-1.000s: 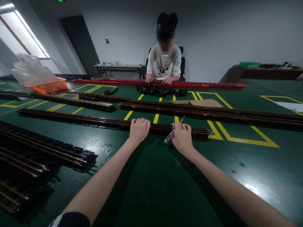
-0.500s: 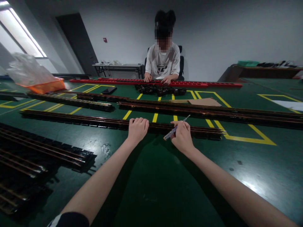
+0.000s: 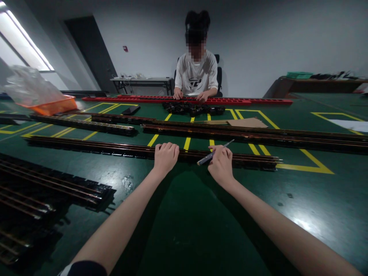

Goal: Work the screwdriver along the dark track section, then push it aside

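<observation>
A long black rail with thin copper-coloured rods along its top lies across the green table in front of me. My left hand is closed over its near edge, fingertips hidden behind it. My right hand grips a slim screwdriver with a see-through handle; its thin metal shaft points up and to the right. That hand rests against the same rail, right of my left hand. Bare rod ends stick out at the rail's right end.
Behind lie more long rails, brown cardboard and a dark phone-like slab. Stacked rails fill the near left; an orange basket stands beyond. Opposite, a person handles red frames beside black parts.
The right end of the rail and its rods now reaches farther right. The screwdriver has turned slightly in my right hand and lies a little flatter. My left hand keeps its grip.
</observation>
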Available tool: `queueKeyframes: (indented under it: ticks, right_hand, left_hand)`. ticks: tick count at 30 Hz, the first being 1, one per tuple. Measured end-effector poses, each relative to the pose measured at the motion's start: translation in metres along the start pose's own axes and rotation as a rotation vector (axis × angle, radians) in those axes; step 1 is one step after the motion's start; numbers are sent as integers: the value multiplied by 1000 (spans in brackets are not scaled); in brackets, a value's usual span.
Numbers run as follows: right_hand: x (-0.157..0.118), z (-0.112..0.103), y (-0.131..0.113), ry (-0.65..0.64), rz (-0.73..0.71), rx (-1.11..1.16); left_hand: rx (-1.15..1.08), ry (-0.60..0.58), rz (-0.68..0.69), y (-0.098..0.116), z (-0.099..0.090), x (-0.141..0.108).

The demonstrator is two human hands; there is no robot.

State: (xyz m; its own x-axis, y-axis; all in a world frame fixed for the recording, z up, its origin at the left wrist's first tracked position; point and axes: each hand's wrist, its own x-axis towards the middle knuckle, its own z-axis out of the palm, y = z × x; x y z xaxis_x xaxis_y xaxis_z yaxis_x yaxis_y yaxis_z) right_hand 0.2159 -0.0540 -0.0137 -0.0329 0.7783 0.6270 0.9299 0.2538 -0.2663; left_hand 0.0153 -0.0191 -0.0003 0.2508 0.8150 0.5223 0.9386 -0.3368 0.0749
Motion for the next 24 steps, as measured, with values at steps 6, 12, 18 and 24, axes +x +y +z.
queueKeyframes:
  ticks: [6,12,18,24]
  right_hand:
    - [-1,0,8,52,-22,21]
    - [-1,-3,2,-57,-97,103]
    - [0,-4,-6,-139,-66,-18]
    - [-3,-1,-7,-48,-43,-34]
  left_hand:
    - [51,17,10,0,0,0]
    - [32,1,17,0,0,-1]
    - [32,-14,10,0,-1,0]
    - [31,-12,3,0,-2,0]
